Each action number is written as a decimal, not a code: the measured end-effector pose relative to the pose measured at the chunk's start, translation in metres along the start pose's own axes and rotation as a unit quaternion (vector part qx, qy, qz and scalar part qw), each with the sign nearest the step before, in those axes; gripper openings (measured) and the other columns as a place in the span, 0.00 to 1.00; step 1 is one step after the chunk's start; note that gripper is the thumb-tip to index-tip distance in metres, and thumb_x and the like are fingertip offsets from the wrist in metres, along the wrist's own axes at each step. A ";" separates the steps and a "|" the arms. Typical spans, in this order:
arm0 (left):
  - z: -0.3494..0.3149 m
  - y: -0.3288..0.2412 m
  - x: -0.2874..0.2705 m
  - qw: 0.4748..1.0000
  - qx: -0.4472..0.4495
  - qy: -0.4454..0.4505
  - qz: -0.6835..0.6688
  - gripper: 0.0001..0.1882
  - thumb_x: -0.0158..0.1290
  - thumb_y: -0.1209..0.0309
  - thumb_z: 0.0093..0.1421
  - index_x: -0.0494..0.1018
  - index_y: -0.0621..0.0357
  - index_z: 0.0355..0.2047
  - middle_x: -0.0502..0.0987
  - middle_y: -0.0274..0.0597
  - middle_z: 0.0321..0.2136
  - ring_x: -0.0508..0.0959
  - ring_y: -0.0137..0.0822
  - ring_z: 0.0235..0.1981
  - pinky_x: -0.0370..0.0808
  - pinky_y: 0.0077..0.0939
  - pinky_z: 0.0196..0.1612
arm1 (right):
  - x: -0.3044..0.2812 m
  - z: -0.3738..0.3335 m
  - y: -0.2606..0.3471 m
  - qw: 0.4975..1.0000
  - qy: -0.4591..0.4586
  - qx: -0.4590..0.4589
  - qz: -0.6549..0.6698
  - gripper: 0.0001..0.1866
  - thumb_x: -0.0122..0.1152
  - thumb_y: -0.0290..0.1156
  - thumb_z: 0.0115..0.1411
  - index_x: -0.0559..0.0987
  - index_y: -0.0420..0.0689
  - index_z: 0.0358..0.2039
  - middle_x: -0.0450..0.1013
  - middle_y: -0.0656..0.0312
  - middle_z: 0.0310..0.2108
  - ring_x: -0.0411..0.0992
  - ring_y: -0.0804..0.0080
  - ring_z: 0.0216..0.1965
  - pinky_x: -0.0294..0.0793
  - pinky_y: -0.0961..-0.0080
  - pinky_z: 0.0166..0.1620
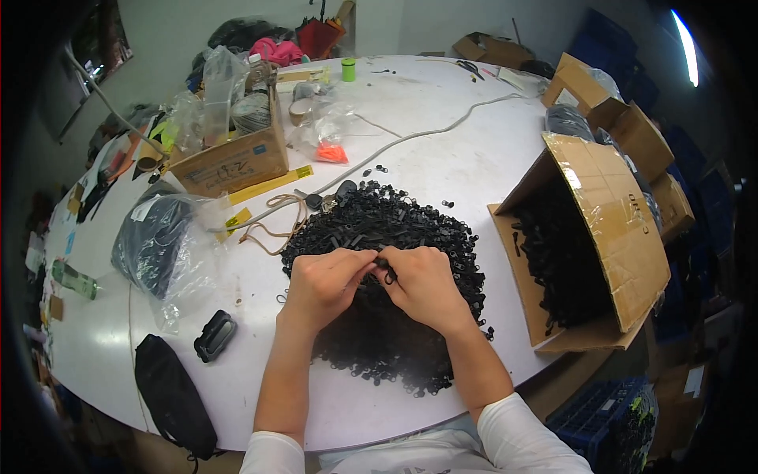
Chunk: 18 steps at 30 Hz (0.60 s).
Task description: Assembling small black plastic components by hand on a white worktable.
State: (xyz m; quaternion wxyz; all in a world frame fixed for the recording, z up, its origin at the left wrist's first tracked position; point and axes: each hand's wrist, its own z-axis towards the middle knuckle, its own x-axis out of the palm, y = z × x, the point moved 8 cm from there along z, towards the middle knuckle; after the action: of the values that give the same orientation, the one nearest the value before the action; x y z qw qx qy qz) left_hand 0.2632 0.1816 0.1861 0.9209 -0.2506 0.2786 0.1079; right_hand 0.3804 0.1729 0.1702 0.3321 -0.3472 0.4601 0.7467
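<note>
My left hand (324, 286) and my right hand (421, 284) meet above a broad heap of small black looped pieces (395, 213) that look like zipper pulls. Between the pinched fingertips of both hands is a small black zipper pull (388, 272), its looped end showing by my right fingers. My fingers cover the rest of it. The heap spreads on the white table (442, 130) in front of me and passes beneath both wrists. To the right, a cardboard box (608, 229) lies on its side, with many longer black pieces (557, 253) inside its open mouth.
Left of the heap lie a plastic-wrapped dark bundle (154, 237), a black case (215, 336) and a black pouch (174, 395). A filled carton (237, 164) stands at the back left. A grey cable (403, 141) and a brown cord (294, 225) cross the table. A blue crate (604, 423) is lower right.
</note>
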 end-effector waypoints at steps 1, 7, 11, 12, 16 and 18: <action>-0.001 0.003 0.000 1.000 -0.010 0.007 0.015 0.10 0.60 0.78 0.48 0.76 0.61 0.33 0.79 0.41 0.25 0.79 0.38 0.22 0.75 0.26 0.22 | 0.000 0.000 0.001 1.000 0.000 0.001 -0.001 0.06 0.60 0.31 0.53 0.73 0.43 0.27 0.70 0.54 0.16 0.70 0.52 0.20 0.67 0.60 0.24; -0.004 0.020 -0.007 0.993 -0.098 -0.031 -0.051 0.05 0.56 0.79 0.53 0.73 0.61 0.31 0.74 0.43 0.19 0.76 0.36 0.18 0.69 0.25 0.19 | -0.001 0.002 0.005 1.000 -0.015 -0.010 -0.001 0.09 0.60 0.34 0.55 0.73 0.44 0.23 0.69 0.56 0.14 0.70 0.54 0.18 0.67 0.63 0.22; -0.015 0.033 0.010 0.901 -0.255 -0.027 -0.349 0.02 0.54 0.78 0.56 0.72 0.64 0.30 0.72 0.36 0.17 0.71 0.22 0.17 0.65 0.16 0.19 | -0.004 0.002 0.004 0.999 -0.031 -0.024 0.023 0.09 0.62 0.34 0.51 0.73 0.44 0.22 0.70 0.57 0.15 0.70 0.55 0.19 0.67 0.64 0.23; -0.021 0.033 0.027 0.795 -0.333 -0.017 -0.506 0.03 0.54 0.78 0.56 0.72 0.64 0.30 0.72 0.34 0.17 0.69 0.19 0.17 0.64 0.14 0.20 | -0.006 0.001 0.004 0.998 -0.036 -0.039 0.042 0.08 0.63 0.33 0.50 0.74 0.44 0.23 0.70 0.57 0.16 0.70 0.55 0.19 0.67 0.64 0.23; -0.010 0.016 0.033 0.858 -0.268 -0.007 -0.437 0.05 0.58 0.79 0.53 0.72 0.65 0.28 0.72 0.32 0.19 0.68 0.17 0.19 0.64 0.11 0.25 | -0.015 -0.001 -0.003 0.996 -0.062 -0.044 0.053 0.07 0.63 0.32 0.47 0.74 0.44 0.23 0.70 0.58 0.17 0.71 0.56 0.20 0.67 0.64 0.23; -0.016 0.018 0.030 0.892 -0.265 -0.025 -0.365 0.05 0.59 0.81 0.52 0.73 0.64 0.28 0.73 0.32 0.20 0.68 0.17 0.20 0.65 0.11 0.26 | -0.011 0.001 -0.002 0.995 -0.037 -0.043 0.077 0.12 0.64 0.38 0.48 0.73 0.45 0.21 0.71 0.59 0.16 0.73 0.56 0.22 0.70 0.61 0.25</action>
State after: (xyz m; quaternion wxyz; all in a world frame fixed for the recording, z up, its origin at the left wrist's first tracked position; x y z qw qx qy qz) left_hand 0.2743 0.1909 0.1504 0.8016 -0.5666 0.1050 -0.1593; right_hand 0.3877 0.1728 0.1792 0.2750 -0.2966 0.4404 0.8015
